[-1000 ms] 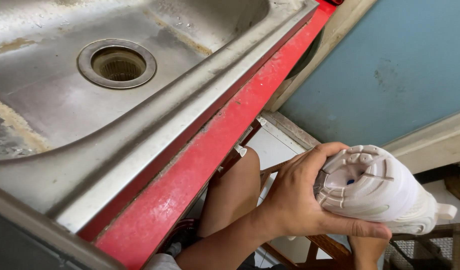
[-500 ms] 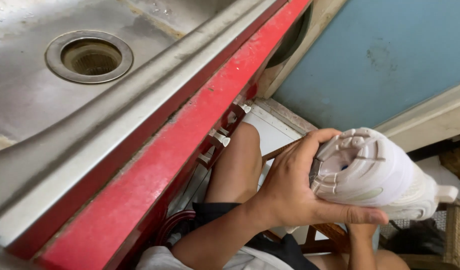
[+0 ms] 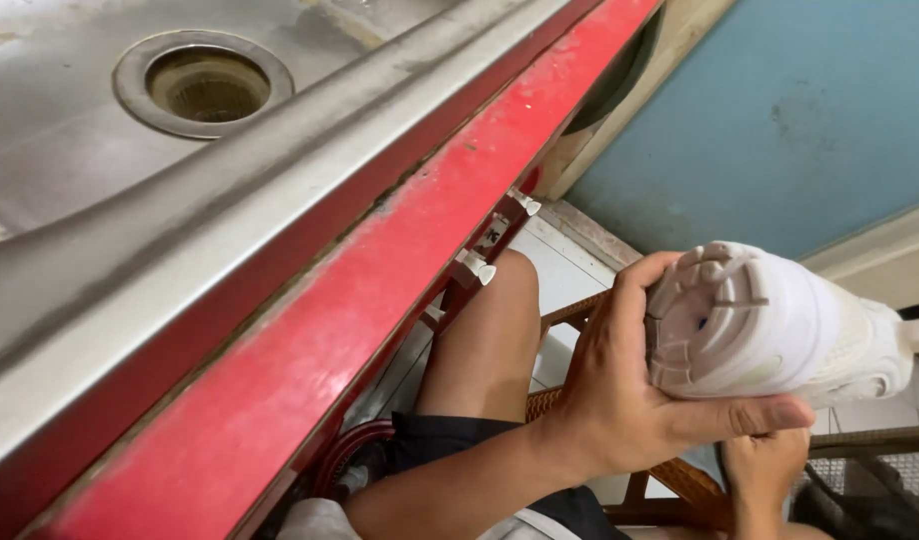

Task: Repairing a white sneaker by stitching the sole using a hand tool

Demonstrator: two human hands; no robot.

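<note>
White sneaker held sole-outward at right, beyond red counter edge. Left hand wrapped around heel end, thumb under sole. Right hand beneath shoe, grip not discernible. Steel sink holds only drain strainer.

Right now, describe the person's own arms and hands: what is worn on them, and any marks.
Both are bare. The left hand has no glove, ring or watch, and its forearm shows no sleeve up to the elbow at the bottom edge. The right hand is mostly hidden; the part that shows is ungloved too. No marks or bands are visible on either.
</note>
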